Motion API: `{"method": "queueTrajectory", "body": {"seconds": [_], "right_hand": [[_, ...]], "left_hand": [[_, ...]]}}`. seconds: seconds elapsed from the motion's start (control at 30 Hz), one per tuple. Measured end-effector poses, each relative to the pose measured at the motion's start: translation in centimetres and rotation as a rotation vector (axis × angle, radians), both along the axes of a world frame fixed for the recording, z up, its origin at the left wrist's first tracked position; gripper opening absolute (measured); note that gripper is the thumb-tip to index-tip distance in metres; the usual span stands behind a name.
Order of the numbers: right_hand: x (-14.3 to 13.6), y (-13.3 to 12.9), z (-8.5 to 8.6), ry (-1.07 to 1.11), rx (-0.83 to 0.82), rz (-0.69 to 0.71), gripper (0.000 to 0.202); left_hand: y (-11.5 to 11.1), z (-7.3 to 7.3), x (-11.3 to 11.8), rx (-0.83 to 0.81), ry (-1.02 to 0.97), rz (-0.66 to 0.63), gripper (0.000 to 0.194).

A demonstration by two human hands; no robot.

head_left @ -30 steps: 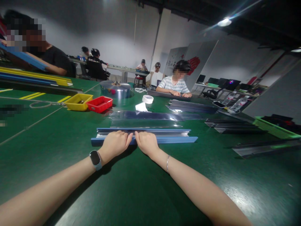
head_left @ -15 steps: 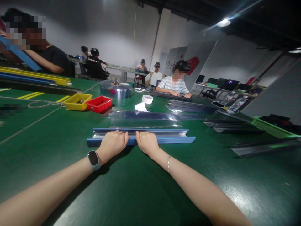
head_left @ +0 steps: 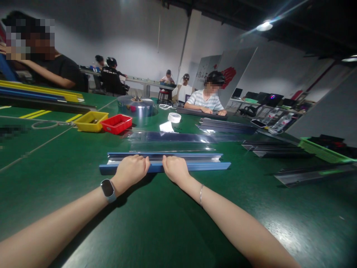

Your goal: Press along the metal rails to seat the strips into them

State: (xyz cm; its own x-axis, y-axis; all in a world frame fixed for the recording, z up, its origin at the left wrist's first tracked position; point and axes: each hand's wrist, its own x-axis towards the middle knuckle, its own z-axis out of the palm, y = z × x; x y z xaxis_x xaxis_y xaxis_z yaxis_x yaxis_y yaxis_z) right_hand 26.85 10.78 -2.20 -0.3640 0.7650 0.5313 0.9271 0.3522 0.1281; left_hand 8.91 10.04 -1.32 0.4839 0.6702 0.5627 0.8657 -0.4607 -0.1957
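A long blue metal profile (head_left: 208, 165) with a silvery channel lies crosswise in front of me on the green table (head_left: 173, 223). My left hand (head_left: 133, 168) is closed over its near rail, left of the middle. Just to the right, my right hand (head_left: 175, 168) grips the same rail, thumb side facing the other hand. A short gap of blue rail shows between the two fists. The fingertips of both hands are hidden behind the profile. Beyond it lie clear plastic strips (head_left: 173, 146), apart from my hands.
A yellow bin (head_left: 91, 122) and a red bin (head_left: 116, 124) stand at the left, near a film roll (head_left: 136, 106). A tape roll (head_left: 174, 117) lies farther back. Dark profiles (head_left: 279, 149) and a green basket (head_left: 325, 150) are at the right. Across the table sits a co-worker (head_left: 208, 97).
My left hand has shifted slightly left and my right hand slightly right, so the gap between them is wider. The profile has slid a little left. At the far left, a person's blue piece has moved.
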Motion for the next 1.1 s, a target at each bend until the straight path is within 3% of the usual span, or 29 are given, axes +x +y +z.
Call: {"method": "queueTrajectory", "body": {"seconds": [0.2,0.5,1.1], "right_hand": [[-0.2,-0.2,-0.1,0.038,0.019,0.019,0.045],[-0.9,-0.8,0.1,0.034,-0.006,0.164,0.040],[-1.2,-0.4,0.1,0.038,0.027,0.087,0.043]], "left_hand": [[0.0,-0.4,-0.3,0.038,0.017,-0.032,0.035],[-0.5,-0.8,0.4,0.020,0.013,-0.112,0.030],[0.3,-0.7,0.4,-0.012,0.065,-0.073,0.035]]}}
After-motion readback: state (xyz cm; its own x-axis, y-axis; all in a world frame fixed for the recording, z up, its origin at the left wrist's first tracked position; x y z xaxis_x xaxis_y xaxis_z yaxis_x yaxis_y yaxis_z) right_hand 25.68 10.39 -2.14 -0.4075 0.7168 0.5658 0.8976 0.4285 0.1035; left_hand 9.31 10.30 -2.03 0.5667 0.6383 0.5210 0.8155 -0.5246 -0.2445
